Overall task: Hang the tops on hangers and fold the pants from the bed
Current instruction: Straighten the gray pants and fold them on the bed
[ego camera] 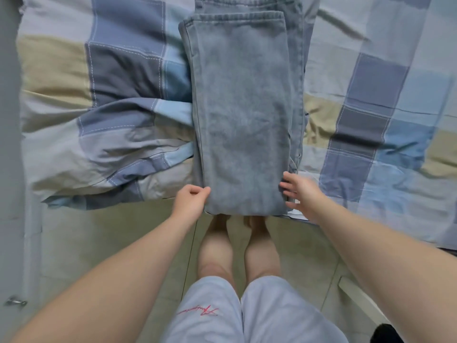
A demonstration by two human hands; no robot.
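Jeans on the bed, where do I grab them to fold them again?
Grab the near fold of the jeans at its two corners, one hand from each side. They lie long and narrow, that end at the bed edge. The left hand pinches its corner; the right hand is open at the other.

**A:** how many cameras is this, just the one?

**B:** yep, one wide-angle on the person's head, facing forward and tipped steeply down. Both arms come in from the bottom corners, and the left hand and right hand sit near the middle, close to the lens

**A:** what fills the rest?

**B:** the top half is the bed, with the jeans running up the centre and cut off at the top edge. Lower down is the floor and the wearer's own shorts right underneath. Straight lines bend toward the edges
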